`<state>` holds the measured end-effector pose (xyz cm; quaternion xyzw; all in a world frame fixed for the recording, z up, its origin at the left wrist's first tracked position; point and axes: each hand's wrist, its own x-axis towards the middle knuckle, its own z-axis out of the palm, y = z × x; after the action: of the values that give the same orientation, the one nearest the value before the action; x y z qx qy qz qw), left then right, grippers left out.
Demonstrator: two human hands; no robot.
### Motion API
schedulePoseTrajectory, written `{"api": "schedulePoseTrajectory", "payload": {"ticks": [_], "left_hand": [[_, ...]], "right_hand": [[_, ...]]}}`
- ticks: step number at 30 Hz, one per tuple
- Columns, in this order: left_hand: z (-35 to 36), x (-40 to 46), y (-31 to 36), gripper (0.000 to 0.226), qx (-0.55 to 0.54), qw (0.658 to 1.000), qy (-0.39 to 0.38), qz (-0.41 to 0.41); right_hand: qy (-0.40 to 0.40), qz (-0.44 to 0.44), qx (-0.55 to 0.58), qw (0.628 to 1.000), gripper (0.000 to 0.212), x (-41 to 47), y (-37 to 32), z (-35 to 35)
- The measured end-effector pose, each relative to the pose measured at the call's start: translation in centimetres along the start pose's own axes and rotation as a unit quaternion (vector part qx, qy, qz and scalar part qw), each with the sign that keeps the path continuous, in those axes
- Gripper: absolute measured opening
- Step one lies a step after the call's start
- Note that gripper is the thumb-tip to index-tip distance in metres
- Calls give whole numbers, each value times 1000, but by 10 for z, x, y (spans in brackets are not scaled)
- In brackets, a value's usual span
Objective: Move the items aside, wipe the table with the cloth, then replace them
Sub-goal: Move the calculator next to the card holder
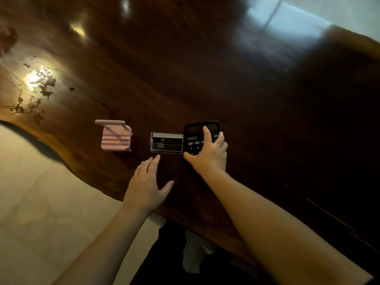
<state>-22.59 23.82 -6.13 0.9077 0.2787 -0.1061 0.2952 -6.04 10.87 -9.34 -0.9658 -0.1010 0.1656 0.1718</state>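
Three items stand in a row near the front edge of the dark glossy wooden table (205,79). At the right is a black calculator (195,130), and my right hand (207,155) lies on it with the thumb at its lower left corner and the fingers over the keys. A clear plastic card holder (166,142) with dark cards touches the calculator's left side. Further left sits a small pink suitcase-shaped object (115,138) with a raised handle. My left hand (146,186) hovers open just below the card holder, fingers spread, holding nothing. No cloth is in view.
The table's wavy front edge runs from the left down to the lower middle. Pale tiled floor (41,202) lies to the left, and more floor shows at the top right. Bright lamp reflections sit on the wood at the left. My dark clothing is at the bottom.
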Motion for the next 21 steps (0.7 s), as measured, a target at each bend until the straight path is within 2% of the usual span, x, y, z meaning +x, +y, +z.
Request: {"api": "schedulePoseTrajectory", "payload": {"ticks": [7, 14, 21], "left_hand": [[-5, 9, 18, 92, -16, 1000, -4, 10], [-17, 17, 36, 92, -45, 998, -19, 38], [-22, 38, 83, 91, -44, 989, -38, 137]], "right_hand": [[-53, -1, 14, 998, 117, 0, 14, -12], [-68, -29, 94, 993, 97, -23, 42, -53], [24, -12, 151, 988, 79, -71, 74, -113]]}}
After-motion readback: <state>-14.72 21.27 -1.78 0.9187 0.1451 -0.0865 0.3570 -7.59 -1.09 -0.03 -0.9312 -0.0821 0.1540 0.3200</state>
